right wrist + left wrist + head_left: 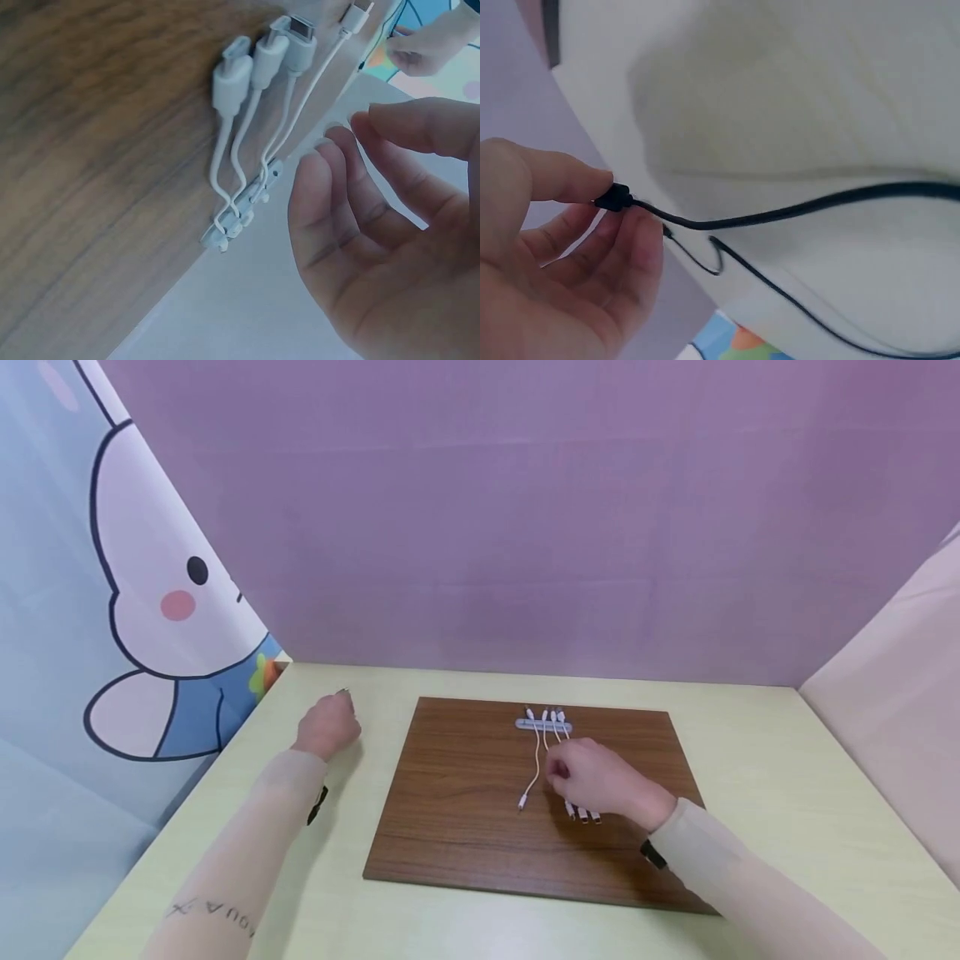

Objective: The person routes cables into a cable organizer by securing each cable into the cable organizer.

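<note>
My left hand (328, 727) is off the board's left side, above the pale table. In the left wrist view its thumb and fingers pinch the black plug (615, 196) of a black cable (810, 208), and a second thin black length runs below. My right hand (596, 781) hovers over the board with its fingers loosely bent and nothing between them. Beside it, several white charging cables (244, 161) lie in a pale blue-grey cable clip (522, 724). One white plug (522, 802) lies apart on the left; the others lie close together below the hand.
The brown wood-grain board (450, 793) lies on the pale yellow table (772, 760). A purple cloth wall (480, 527) stands behind it. A cartoon-printed curtain (52, 693) borders the left side, and a pale curtain (900, 643) the right.
</note>
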Tool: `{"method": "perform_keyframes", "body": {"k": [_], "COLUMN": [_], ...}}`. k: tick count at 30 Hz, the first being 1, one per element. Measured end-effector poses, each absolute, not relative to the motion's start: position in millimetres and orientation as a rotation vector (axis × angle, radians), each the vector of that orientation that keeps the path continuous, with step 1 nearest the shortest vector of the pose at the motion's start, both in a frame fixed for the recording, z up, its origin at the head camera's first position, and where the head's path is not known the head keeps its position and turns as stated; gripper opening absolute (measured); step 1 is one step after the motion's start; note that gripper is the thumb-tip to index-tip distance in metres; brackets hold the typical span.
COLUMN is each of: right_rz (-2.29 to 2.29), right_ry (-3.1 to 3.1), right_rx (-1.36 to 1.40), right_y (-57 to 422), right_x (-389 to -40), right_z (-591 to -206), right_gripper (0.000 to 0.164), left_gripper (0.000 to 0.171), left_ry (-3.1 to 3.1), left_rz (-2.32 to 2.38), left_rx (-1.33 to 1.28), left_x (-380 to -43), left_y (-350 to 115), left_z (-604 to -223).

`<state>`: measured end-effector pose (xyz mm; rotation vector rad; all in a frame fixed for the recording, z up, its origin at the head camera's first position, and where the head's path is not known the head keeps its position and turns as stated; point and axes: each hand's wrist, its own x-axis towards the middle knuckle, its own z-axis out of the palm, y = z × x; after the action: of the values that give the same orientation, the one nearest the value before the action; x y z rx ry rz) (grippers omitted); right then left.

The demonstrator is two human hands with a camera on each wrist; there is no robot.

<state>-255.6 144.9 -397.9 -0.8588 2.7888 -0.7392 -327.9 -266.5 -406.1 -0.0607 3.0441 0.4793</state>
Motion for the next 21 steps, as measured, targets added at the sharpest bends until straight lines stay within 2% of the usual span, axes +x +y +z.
{"method": "perform_keyframes", "body": {"k": [5,21], "right_rz": [-0.797,-0.979], "right_ry": [2.812,2.782], "right_rx": [-0.884,-0.894], "right_y": [142,129], "right_x": [-260,-261], "right_z": [-395,-384], "right_gripper": [0.007,0.006], "left_gripper": [0.015,0.013], "left_ry": [3.046,3.063], "left_rz": [0.608,0.841], "left_rx": [-0.007,0.341], "left_x": [-324,-320], "left_y": [-257,-235], "left_z": [-396,-385]}}
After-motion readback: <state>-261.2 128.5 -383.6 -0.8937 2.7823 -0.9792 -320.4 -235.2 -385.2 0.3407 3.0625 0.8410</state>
